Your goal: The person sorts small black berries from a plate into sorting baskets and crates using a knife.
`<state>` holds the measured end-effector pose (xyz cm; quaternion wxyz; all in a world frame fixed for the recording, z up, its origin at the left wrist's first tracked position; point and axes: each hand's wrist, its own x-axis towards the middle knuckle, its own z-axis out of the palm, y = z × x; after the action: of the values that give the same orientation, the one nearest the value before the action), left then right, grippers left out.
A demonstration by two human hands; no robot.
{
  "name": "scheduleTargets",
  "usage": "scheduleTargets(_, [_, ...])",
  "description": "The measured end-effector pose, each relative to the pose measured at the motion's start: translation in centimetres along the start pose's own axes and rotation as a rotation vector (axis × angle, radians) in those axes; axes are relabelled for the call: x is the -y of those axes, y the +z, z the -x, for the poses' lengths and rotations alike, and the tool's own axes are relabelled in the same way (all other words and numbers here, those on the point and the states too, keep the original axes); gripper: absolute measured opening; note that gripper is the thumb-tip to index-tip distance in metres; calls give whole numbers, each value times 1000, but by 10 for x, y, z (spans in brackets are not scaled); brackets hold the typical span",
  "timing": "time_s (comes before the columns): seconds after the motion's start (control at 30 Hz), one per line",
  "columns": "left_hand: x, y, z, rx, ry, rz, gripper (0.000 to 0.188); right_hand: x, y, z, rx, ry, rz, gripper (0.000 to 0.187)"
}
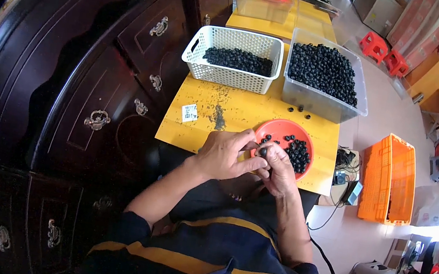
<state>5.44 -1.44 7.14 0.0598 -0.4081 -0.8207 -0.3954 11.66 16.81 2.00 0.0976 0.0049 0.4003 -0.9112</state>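
My right hand [280, 175] pinches a small round black piece [263, 152] between thumb and fingers. Beside it, my left hand [223, 153] is closed, its fingertips meeting the right hand's near that piece. What the left fingers grip, if anything, is hidden. Both hands are over the near left rim of a red-orange bowl [312, 143]. Inside the bowl, more black pieces [299, 155] are heaped toward the right, with several scattered farther back. The exact kind of these pieces is too small to tell.
On the yellow table [181, 126] stand a white perforated basket [228, 76] and a clear bin [319, 107], both holding black pieces. Dark crumbs and a white printed label [190, 112] lie nearer. An orange crate [373, 178] is on the floor right; dark wooden drawers [92, 85] line the left.
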Motion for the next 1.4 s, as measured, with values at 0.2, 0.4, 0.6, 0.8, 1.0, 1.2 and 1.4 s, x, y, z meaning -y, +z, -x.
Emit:
scheduleTargets(0.2, [-7, 2, -8, 22, 86, -34, 51, -4, -8, 1, 28, -35, -13, 25])
scheduleTargets(0.4, [-6, 4, -8, 4, 150, -101, 42, 3, 0, 4, 29, -14, 83, 30])
scheduleTargets(0.6, [-5, 5, -9, 23, 159, -125, 44, -2, -11, 4, 75, 2, 8, 24])
scheduleTargets(0.8, [2, 11, -3, 11, 136, -108, 46, -3, -9, 5, 39, 50, 29, 23])
scheduleTargets(1.0, [3, 7, -5, 31, 112, -89, 46, 5, 4, 3, 9, 69, 50, 26])
scheduleTargets(1.2, [2, 8, -4, 67, 106, -120, 42, 1, -1, 2, 25, 73, 12, 27])
scheduleTargets(1.4, [1, 10, -2, 49, 106, -84, 42, -2, -2, 3, 29, 58, 2, 23])
